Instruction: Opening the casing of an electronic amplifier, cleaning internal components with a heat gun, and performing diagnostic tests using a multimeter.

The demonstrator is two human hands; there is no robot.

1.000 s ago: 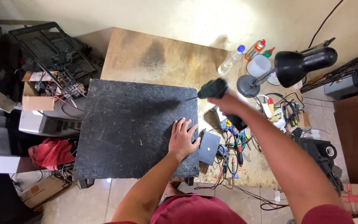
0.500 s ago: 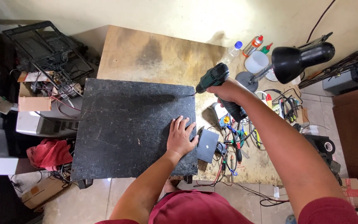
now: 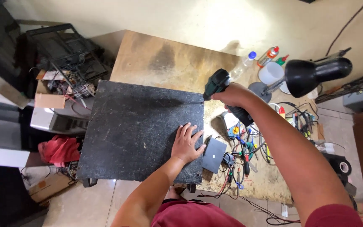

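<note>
A dark green power drill (image 3: 217, 83) sits in the right hand (image 3: 232, 95), whose fingers are wrapped tight around its grip, the nose of the tool pointing down at the far right corner of a large black speckled panel (image 3: 141, 130). That panel lies flat across the near left part of a worn wooden table (image 3: 169, 59), overhanging its front edge. The left hand (image 3: 186, 144) is pressed palm-down on the panel near its right edge, fingers spread and holding nothing. Just right of that hand lies a small dark square block (image 3: 214, 154), and beyond it a tangle of wires and hand tools (image 3: 242, 153) with coloured handles. Farther back on the table stand a black desk lamp (image 3: 311, 75), a white cup (image 3: 270, 73), a clear plastic bottle (image 3: 242, 67) with a blue cap, and a small bottle with a red tip (image 3: 268, 56). To the left of the table (on the floor side) there is a black wire rack (image 3: 66, 52), a cardboard box (image 3: 49, 98) and a red cloth (image 3: 59, 149).
</note>
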